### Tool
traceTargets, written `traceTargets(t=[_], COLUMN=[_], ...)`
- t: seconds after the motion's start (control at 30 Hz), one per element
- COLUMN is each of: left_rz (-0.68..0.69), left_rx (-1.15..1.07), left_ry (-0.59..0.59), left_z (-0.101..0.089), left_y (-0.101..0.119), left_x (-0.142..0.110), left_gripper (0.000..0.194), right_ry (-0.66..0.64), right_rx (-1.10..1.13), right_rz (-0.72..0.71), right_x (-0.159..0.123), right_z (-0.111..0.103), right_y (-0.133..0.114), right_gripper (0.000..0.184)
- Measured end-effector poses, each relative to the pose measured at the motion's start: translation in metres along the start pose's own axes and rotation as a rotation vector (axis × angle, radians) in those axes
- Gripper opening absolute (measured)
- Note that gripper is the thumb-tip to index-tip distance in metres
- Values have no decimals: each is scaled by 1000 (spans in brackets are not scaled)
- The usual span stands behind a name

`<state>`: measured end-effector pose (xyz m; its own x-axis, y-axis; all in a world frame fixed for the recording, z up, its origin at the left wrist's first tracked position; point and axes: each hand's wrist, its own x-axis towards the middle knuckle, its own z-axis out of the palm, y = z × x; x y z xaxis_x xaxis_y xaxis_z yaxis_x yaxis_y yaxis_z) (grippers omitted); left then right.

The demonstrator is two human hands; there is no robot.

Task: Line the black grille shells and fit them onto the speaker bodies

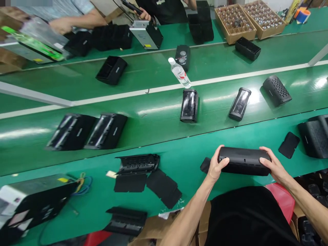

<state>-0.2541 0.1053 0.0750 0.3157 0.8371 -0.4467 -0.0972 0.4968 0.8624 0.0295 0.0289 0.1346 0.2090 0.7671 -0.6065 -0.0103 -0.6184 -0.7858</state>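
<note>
— Over the near-right green tabletop (188, 153), how is the long black plastic casing (244, 161) held?
— By left hand (216, 166) and right hand (276, 166), fingers curled round its ends; probably stiff, lightish, best gripped there.

Factory assembly workshop: long green conveyor-like surface (153, 126) across centre, bearing similar black housings (189, 106); divided cartons (243, 37) of small parts, upper right; co-workers (165, 12) at facing bench (176, 33), top

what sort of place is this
Most likely a factory assembly line: a black casing is being held, similar dark units sit spaced along a long green surface, and divided cardboard boxes hold rows of small parts.
</note>
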Motion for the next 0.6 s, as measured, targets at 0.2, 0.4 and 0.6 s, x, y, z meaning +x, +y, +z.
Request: traceTargets(t=[0.2, 0.4, 0.6], left_rz=[-125, -130, -78], left_rx=[30, 149, 69], left_ry=[-183, -238, -303], left_z=[-6, -10, -14], left_y=[0, 17, 40], left_x=[9, 26, 61], left_gripper=[125, 116, 116], right_ry=[-108, 25, 36], right_rx=[64, -34, 192], right_rz=[83, -14, 60], right_x=[1, -8, -5], right_z=[-16, -13, 12], right_y=[21, 39, 44], right_gripper=[110, 97, 99])
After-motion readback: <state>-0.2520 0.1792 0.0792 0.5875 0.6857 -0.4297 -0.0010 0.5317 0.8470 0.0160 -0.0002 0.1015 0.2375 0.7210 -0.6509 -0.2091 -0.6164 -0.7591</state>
